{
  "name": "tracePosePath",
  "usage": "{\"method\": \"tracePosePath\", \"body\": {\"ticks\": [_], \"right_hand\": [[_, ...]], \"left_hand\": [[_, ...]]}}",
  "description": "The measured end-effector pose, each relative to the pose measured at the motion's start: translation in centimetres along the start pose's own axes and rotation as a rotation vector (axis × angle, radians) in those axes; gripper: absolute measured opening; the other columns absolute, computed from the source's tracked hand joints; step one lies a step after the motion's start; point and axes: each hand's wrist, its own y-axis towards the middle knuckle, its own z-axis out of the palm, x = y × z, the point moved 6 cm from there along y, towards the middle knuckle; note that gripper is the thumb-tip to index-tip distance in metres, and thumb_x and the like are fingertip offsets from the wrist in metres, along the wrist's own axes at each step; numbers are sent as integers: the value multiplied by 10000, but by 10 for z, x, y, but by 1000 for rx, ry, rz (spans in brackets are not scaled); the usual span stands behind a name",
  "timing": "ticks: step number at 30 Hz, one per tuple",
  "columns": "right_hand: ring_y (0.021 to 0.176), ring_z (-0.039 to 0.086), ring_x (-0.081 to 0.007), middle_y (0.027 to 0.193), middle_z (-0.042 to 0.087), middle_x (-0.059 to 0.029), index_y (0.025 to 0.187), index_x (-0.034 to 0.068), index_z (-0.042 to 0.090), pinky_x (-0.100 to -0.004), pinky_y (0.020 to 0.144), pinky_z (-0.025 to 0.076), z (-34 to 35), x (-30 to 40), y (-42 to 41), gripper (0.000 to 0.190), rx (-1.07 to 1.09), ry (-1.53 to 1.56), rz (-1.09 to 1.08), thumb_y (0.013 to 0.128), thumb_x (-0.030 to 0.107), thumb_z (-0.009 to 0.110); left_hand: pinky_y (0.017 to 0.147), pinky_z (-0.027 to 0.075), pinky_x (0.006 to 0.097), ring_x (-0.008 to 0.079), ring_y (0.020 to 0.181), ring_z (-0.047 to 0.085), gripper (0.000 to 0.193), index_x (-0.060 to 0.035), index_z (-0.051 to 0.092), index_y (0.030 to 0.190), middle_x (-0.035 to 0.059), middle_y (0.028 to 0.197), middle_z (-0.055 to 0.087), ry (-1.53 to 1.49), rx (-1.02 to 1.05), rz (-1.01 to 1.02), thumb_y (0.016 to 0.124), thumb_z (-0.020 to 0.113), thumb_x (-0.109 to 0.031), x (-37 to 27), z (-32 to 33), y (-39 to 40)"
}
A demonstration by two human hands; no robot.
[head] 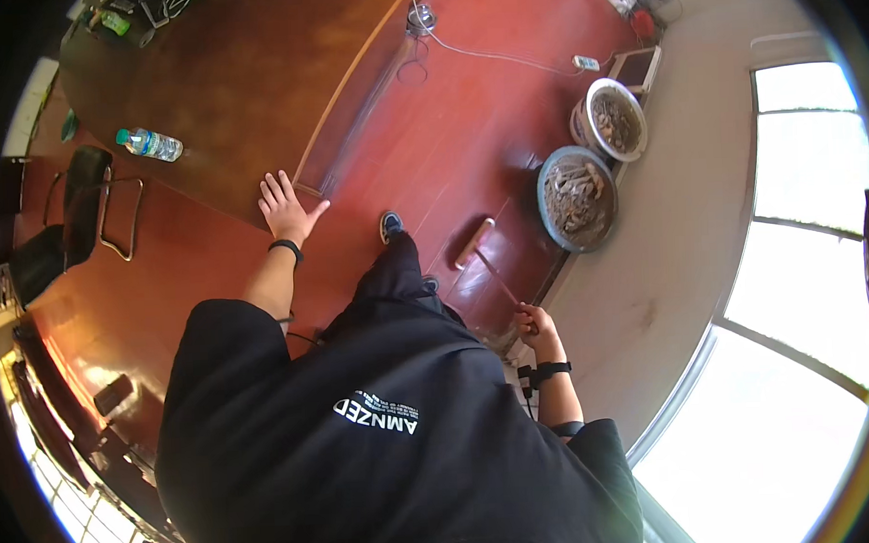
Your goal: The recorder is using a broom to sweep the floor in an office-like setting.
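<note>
My right hand [535, 325] is closed around the end of a thin reddish handle. At its far end is a short, light-coloured crosswise head [475, 243], held over the red floor near my feet; whether it touches the floor I cannot tell. My left hand [287, 210] is spread, palm down and holding nothing, at the corner of a large brown wooden table [220, 85]. A plastic water bottle [150, 144] with a green cap lies on its side on the table, beyond my left hand. Both wrists wear black bands.
By the wall at right stand a blue-rimmed pot [578, 199] and a white pot [614, 120], both holding dry soil and debris. A white cable [499, 56] crosses the floor to a power strip [586, 64]. A black chair [80, 205] stands at left, windows [804, 165] at right.
</note>
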Motion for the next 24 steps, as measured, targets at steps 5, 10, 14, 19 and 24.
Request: {"method": "tracePosePath", "body": {"ticks": [5, 10, 14, 19, 24], "right_hand": [[380, 321, -22, 543, 373, 32, 830, 74, 433, -154, 304, 215, 86, 71, -3, 109, 276, 239, 222, 909, 149, 434], [390, 338, -16, 555, 399, 30, 802, 105, 442, -160, 313, 238, 153, 164, 5, 123, 166, -258, 67, 894, 175, 485], [375, 377, -44, 527, 435, -2, 730, 100, 445, -193, 314, 282, 224, 227, 29, 208, 42, -559, -48, 863, 219, 551], [353, 374, -64, 511, 452, -38, 688, 80, 437, -190, 291, 274, 315, 315, 88, 187, -70, -842, -188, 844, 145, 515], [372, 387, -104, 550, 461, -63, 674, 56, 439, -222, 296, 265, 361, 352, 179, 108, -33, -945, -119, 776, 44, 470]], "left_hand": [[1007, 196, 496, 343, 1305, 167, 1019, 0, 206, 1358, 195, 1412, 194, -68, -114, -143, 685, 471, -717, -8, -6, 8], [1012, 182, 495, 335, 1303, 170, 965, 0, 225, 1350, 187, 1405, 213, -85, -75, -140, 706, 499, -663, -4, -10, 14], [1017, 177, 506, 332, 1303, 172, 944, -12, 236, 1348, 182, 1406, 207, -93, 21, -167, 701, 540, -629, -2, -11, 19], [1025, 165, 506, 335, 1307, 161, 973, -13, 236, 1349, 179, 1407, 206, -195, -29, -211, 681, 536, -654, -2, -12, 20], [1045, 143, 494, 322, 1318, 142, 960, -10, 217, 1355, 173, 1419, 178, -184, -55, -314, 705, 519, -648, -4, -10, 14]]}}
